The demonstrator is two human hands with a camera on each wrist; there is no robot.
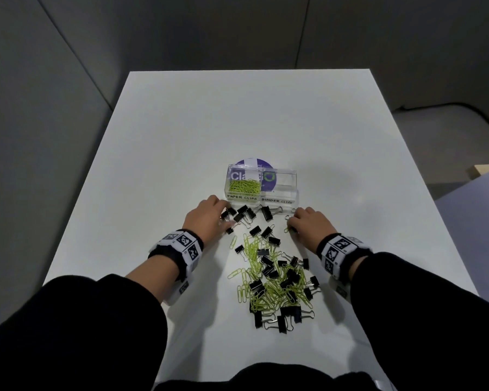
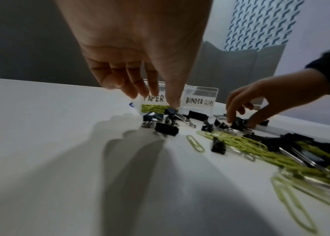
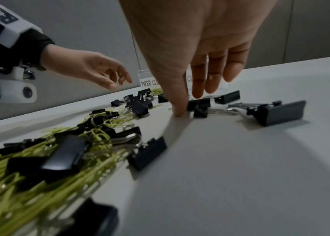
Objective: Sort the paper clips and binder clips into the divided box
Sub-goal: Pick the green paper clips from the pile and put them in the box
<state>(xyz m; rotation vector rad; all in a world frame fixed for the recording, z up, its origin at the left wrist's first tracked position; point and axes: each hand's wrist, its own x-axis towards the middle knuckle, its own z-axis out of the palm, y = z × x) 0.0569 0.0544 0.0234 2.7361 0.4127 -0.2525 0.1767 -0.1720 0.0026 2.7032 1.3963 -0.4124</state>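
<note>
A clear divided box (image 1: 261, 199) stands mid-table, labelled PAPER CLIPS on its left half and BINDER CLIPS on its right. Green paper clips (image 1: 243, 186) lie in the left half, and the right half looks empty. In front of it lie several loose black binder clips (image 1: 246, 213), with a mixed pile of clips (image 1: 274, 277) nearer me. My left hand (image 1: 209, 218) hangs over those clips with relaxed fingers, its thumb tip touching one black binder clip (image 2: 170, 111). My right hand (image 1: 308, 221) pinches a small black binder clip (image 3: 199, 103) that lies on the table, between thumb and fingertips.
A round purple label (image 1: 251, 162) shows behind the box. A larger black binder clip (image 3: 281, 111) lies to the right of my right hand. The white table (image 1: 237, 122) stretches far beyond the box. Grey partition walls surround it.
</note>
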